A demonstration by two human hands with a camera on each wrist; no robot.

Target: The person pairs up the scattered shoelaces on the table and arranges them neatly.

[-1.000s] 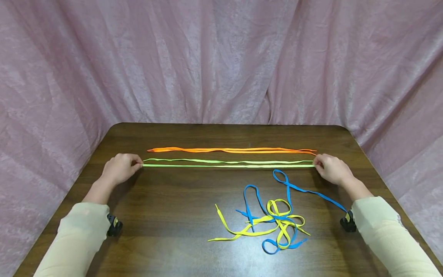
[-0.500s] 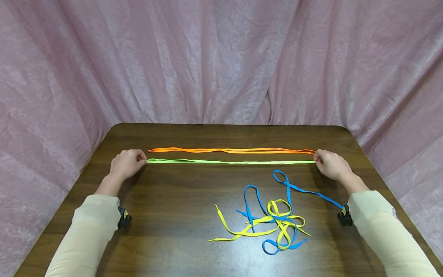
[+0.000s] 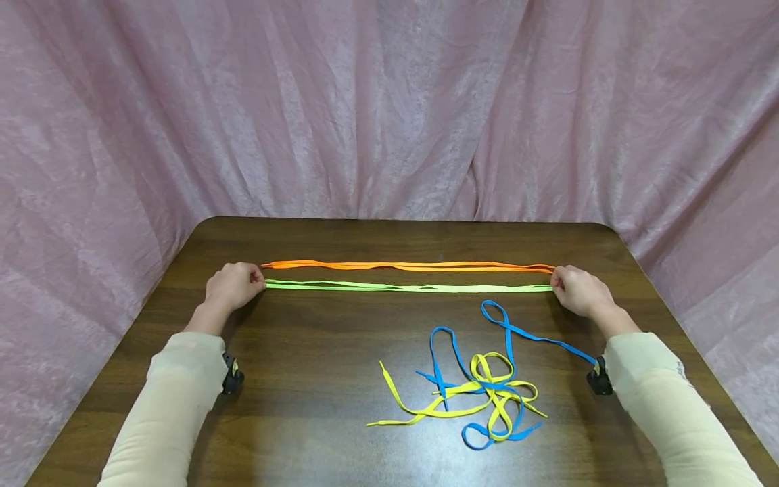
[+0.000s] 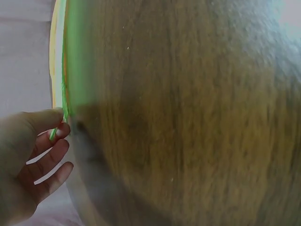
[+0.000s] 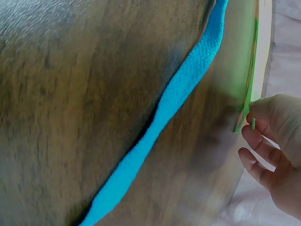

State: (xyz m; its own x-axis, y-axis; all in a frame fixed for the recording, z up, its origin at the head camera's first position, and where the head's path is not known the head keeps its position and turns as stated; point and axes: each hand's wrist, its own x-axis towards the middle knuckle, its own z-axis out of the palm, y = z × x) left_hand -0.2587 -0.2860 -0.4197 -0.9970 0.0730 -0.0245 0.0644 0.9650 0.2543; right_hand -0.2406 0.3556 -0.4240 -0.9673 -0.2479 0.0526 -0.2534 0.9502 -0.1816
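Note:
A doubled green shoelace (image 3: 402, 289) stretches across the table from one hand to the other. My left hand (image 3: 234, 285) pinches its left end between thumb and index finger; in the left wrist view a short green tip (image 4: 52, 134) pokes out past the fingers. At the other end my right hand (image 3: 582, 292) pinches the lace, and the right wrist view shows green tips (image 5: 253, 123) by the thumb. Just behind and parallel lies a doubled orange shoelace (image 3: 402, 266), its right end close to the right hand's fingers.
Nearer the front right, a yellow shoelace (image 3: 453, 410) and a blue shoelace (image 3: 539, 336) lie tangled. The blue one runs towards the right wrist camera (image 3: 599, 377). A pink curtain (image 3: 389, 108) hangs behind the brown table (image 3: 304, 379).
The two green strands, apart a second ago, now lie close together. My left hand has moved right and slightly away from me with its end; the right hand has shifted only a little.

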